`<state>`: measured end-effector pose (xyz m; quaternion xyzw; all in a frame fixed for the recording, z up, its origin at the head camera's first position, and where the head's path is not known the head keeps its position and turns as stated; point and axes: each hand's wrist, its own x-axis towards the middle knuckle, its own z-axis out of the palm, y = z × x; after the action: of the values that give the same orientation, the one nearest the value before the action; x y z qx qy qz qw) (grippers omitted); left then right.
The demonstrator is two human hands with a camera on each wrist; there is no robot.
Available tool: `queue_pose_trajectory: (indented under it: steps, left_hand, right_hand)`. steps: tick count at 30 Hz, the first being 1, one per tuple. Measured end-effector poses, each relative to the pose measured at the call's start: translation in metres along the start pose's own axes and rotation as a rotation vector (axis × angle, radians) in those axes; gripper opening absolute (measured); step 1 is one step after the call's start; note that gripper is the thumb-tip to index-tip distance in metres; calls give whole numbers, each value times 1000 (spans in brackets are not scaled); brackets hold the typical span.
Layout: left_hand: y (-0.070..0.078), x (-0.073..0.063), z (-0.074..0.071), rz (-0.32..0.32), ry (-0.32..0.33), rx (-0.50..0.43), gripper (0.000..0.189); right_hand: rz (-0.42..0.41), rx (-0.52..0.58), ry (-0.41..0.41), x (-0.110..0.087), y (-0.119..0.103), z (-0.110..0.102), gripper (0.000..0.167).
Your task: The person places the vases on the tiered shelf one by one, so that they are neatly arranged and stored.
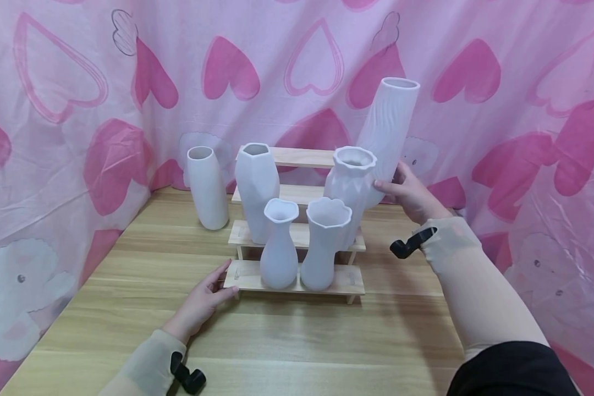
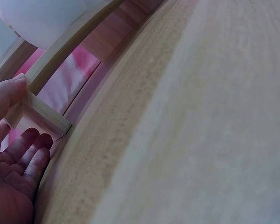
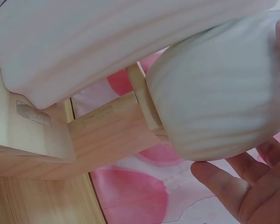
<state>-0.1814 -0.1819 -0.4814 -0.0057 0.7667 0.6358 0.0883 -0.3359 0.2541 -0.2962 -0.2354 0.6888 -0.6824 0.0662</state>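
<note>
My right hand [image 1: 410, 192] grips a tall white vase [image 1: 391, 124] with wavy ridges low on its body. The vase leans to the right behind a fluted-rim white vase [image 1: 350, 179]. In the right wrist view, fingertips [image 3: 219, 184] curl under the vase's rounded lower end [image 3: 214, 98], beside the wooden stand [image 3: 107, 126]. My left hand [image 1: 203, 302] holds the left end of the stepped stand's lowest board [image 1: 247, 275]. Its thumb [image 2: 9, 93] presses the board's edge in the left wrist view, while the other fingers curl below.
On the lowest step stand a narrow-necked white vase [image 1: 279, 250] and a wavy-rimmed one [image 1: 325, 242]. A faceted vase [image 1: 257, 192] occupies the second step. Left of the stand, a plain white vase [image 1: 208, 190] sits on the wooden table [image 1: 297, 346]. Pink heart-patterned cloth [image 1: 277, 66] hangs behind.
</note>
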Motion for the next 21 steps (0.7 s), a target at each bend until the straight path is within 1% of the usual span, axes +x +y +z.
queue_pose_trajectory:
  steps: [6,10,21]
  left_hand:
    - [-1,1,1,-4,5,8,81]
    - [-1,1,0,-7,9,17,81]
    - [-1,1,1,-7,11,-2,81]
  right_hand:
    - [34,-50,59,-1,0,2,53]
    - [43,-53,94,-2,0,5,56]
    - [40,-56,116,-2,2,6,57]
